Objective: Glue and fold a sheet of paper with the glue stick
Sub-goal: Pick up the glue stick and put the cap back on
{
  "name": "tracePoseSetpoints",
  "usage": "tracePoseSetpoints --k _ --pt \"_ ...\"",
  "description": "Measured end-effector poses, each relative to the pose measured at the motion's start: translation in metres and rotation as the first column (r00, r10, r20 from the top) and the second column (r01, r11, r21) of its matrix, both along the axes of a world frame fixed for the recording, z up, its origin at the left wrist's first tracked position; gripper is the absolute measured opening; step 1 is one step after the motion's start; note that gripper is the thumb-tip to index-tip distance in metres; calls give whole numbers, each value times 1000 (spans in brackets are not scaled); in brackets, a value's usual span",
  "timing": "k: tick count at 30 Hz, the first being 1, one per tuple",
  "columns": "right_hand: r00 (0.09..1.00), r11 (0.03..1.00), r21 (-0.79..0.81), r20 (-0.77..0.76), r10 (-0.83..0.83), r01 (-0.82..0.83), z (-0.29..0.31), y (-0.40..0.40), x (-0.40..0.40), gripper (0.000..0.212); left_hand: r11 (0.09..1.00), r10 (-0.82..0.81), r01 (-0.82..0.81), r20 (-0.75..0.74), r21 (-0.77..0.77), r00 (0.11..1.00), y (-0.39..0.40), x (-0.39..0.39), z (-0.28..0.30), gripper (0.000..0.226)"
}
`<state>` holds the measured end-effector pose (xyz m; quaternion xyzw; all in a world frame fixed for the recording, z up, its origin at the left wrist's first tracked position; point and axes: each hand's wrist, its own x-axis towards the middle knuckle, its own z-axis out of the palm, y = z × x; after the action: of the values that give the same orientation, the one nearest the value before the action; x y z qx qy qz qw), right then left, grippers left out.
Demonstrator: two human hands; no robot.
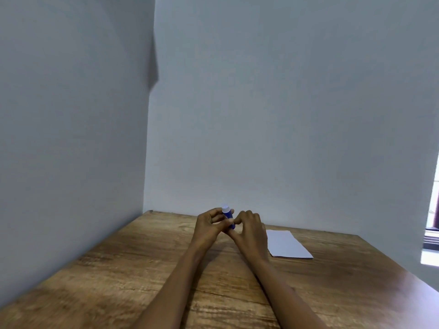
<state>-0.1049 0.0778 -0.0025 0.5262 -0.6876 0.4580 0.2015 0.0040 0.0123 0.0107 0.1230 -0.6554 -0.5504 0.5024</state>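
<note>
Over the wooden table (118, 269), left hand (209, 227) and right hand (249, 231) grip the glue stick (228, 216)

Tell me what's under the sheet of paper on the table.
The sheet of paper lies flat on the wooden table, right of the hands. Only tabletop shows around it; anything beneath is covered.

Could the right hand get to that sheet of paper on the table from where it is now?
Probably yes. The paper lies flat on the table just beside the right hand, with nothing between them. But both hands are busy with the glue stick, so the right hand would have to let go first.
</note>
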Motion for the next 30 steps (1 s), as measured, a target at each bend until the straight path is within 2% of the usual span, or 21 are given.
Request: tracePoseSetpoints --k 6,10,13,16,19,21,23,26,28,30 --pt "969 970 68 102 227 -234 -6 0 1 23 998 19 -17 -33 57 999 -3 4 2 22" --pt "995 989 108 20 97 -99 -2 -5 5 29 997 48 -45 -52 64 997 -5 7 3 19" --pt "997 996 63 53 60 -63 -2 -8 7 29 995 71 -68 -48 69 996 -2 2 3 18" --pt "968 978 104 193 161 -183 -7 -14 4 31 958 268 -259 -60 123 962 -4 1 4 10" --pt "939 926 283 302 162 -250 -11 -19 -2 48 843 515 -503 -13 192 857 -17 11 0 14" --pt "962 866 446 244 125 -226 -12 -25 -7 54 776 593 -587 52 231 803 -24 17 -5 21" --pt "977 806 557 169 127 -201 -8 -34 -7 60 756 605 -603 80 255 792 -26 18 -8 23" --pt "991 746 653 67 117 -132 0 -51 0 62 787 568 -572 90 230 818 -25 13 -7 23" --pt "994 719 691 -16 110 -68 2 -62 7 55 810 543 -554 109 195 833 -24 12 -6 23" --pt "990 746 666 -94 102 -14 2 -71 12 43 826 526 -541 128 161 841 -23 10 -6 24"
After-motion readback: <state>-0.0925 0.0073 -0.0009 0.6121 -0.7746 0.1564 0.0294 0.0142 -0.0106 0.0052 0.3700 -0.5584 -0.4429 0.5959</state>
